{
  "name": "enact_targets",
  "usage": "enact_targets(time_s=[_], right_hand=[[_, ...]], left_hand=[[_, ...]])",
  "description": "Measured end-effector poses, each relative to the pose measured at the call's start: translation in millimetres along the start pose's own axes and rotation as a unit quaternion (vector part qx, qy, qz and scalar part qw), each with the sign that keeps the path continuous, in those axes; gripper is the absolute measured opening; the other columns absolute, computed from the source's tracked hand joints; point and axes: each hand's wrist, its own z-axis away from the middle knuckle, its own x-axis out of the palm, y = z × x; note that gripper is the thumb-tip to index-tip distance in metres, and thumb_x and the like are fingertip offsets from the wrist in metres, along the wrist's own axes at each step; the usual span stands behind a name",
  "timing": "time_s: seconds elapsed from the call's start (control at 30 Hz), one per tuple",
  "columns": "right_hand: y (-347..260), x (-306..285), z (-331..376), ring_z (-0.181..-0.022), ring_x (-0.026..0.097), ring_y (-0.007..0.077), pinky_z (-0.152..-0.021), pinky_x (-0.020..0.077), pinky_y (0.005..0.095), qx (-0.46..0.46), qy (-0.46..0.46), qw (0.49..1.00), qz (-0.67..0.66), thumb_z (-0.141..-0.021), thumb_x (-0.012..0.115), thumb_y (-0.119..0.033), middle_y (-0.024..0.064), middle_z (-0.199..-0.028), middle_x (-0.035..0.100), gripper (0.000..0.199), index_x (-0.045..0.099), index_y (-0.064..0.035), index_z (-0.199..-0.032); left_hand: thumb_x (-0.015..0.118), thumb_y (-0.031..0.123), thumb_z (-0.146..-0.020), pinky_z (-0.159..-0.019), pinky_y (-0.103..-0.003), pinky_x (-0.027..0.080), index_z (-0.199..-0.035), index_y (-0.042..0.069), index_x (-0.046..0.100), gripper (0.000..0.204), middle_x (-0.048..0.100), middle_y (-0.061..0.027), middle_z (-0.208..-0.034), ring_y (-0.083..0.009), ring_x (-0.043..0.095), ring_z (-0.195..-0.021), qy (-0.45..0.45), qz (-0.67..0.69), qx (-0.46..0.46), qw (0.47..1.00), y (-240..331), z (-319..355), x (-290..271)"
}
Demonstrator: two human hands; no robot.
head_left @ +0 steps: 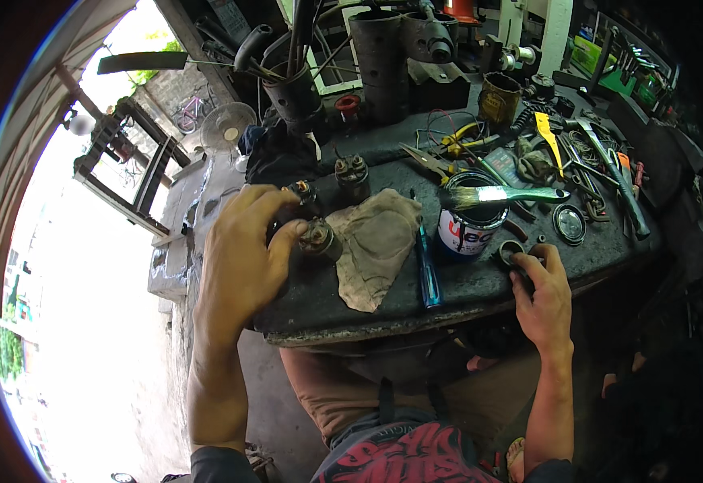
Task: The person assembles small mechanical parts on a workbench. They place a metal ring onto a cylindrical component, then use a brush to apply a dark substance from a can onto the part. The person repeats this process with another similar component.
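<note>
My left hand (243, 258) curves over the left end of the workbench, its fingers closed around a dark cylindrical metal part with a coppery top (303, 193); the far fingertips are hidden. A similar cylinder (319, 240) stands by my thumb, and another (352, 177) is behind. My right hand (546, 294) pinches a small dark metal cap or ring (511, 251) at the bench's front edge. Between my hands lie a stained tan cloth (375, 241) and a blue-handled screwdriver (428, 274). A brush (500, 196) rests across an open paint can (465, 233).
The dark workbench (343, 318) has a rough front edge. Pliers (428, 161), a yellow scraper (549, 141), a hammer (617, 181) and a round lid (568, 224) crowd its right side. Tall metal cylinders (379, 68) and a tool-filled pot (293, 97) stand behind.
</note>
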Motion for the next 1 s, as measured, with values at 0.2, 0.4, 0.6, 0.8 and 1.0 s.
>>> enact_targets(time_s=[0.2, 0.4, 0.6, 0.8, 1.0], right_hand=[[0, 2, -3, -0.101, 0.064, 0.0370, -0.085, 0.0524, 0.0453, -0.009, 0.003, 0.999, 0.037, -0.091, 0.074, 0.000, 0.0157, -0.110, 0.062, 0.019, 0.072, -0.0017, -0.110], [-6, -9, 4, -0.103, 0.064, 0.0306, -0.090, 0.0523, 0.0387, 0.010, 0.059, 0.995, -0.085, -0.090, 0.074, 0.001, 0.0139, -0.116, 0.061, 0.016, 0.072, -0.0010, -0.106], [-21, -17, 30, -0.116, 0.062, 0.0284, -0.103, 0.0487, 0.0398, -0.003, 0.096, 0.970, -0.224, -0.091, 0.070, -0.001, 0.0178, -0.133, 0.058, 0.014, 0.070, 0.0018, -0.104], [-45, -16, 59, -0.124, 0.058, 0.0279, -0.109, 0.0467, 0.0412, 0.032, 0.092, 0.901, -0.422, -0.089, 0.069, 0.000, 0.0234, -0.141, 0.053, 0.012, 0.069, 0.0024, -0.100], [-59, -15, 69, -0.118, 0.062, 0.0286, -0.107, 0.0483, 0.0418, 0.053, -0.009, 0.823, -0.565, -0.082, 0.072, -0.003, 0.0297, -0.139, 0.058, 0.016, 0.068, 0.0040, -0.096]], left_hand=[[0.077, 0.011, -0.090, -0.095, -0.046, 0.053, -0.115, 0.002, 0.074, 0.027, 0.071, -0.0170, -0.116, -0.0395, 0.067, -0.110, -0.056, 0.011, -0.004, 0.998, 8, -24, 5], [0.077, 0.010, -0.088, -0.095, -0.048, 0.054, -0.108, 0.002, 0.077, 0.022, 0.074, -0.0189, -0.110, -0.0389, 0.069, -0.109, -0.109, -0.028, 0.041, 0.993, 5, -21, 19], [0.077, -0.004, -0.082, -0.084, -0.043, 0.058, -0.100, -0.002, 0.078, 0.018, 0.076, -0.0164, -0.096, -0.0360, 0.074, -0.093, -0.175, -0.043, 0.056, 0.982, -14, -25, 35], [0.077, -0.005, -0.083, -0.078, -0.039, 0.059, -0.096, -0.003, 0.078, 0.013, 0.076, -0.0164, -0.093, -0.0303, 0.076, -0.086, -0.139, 0.058, 0.030, 0.988, -13, -22, 17], [0.078, -0.009, -0.084, -0.078, -0.031, 0.060, -0.097, -0.004, 0.079, 0.014, 0.077, -0.0114, -0.096, -0.0157, 0.073, -0.088, -0.145, 0.332, -0.003, 0.932, 3, -1, -17]])
